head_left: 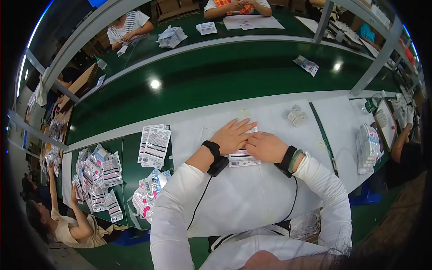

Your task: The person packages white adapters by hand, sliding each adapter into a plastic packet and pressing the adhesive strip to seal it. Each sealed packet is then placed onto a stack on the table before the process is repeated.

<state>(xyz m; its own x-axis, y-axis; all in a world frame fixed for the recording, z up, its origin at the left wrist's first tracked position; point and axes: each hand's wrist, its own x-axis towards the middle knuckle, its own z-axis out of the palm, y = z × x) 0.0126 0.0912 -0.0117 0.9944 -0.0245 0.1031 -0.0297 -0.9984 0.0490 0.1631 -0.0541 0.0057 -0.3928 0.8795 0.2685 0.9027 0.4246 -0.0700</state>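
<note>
packet (pixel 243 158) | flat, white, printed label up | on white mat | 6 o'clock of pressing hands, partly covered

Factory packing line: green conveyor belt (pixel 216 76), packet stacks (pixel 154 145), seated workers.

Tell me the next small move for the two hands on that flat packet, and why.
Probably slide the left hand outward along the clear flat packet while the right hand pins it. Both palms lie flat on it on the white mat, a pressing posture, so smoothing seems likeliest.
</note>
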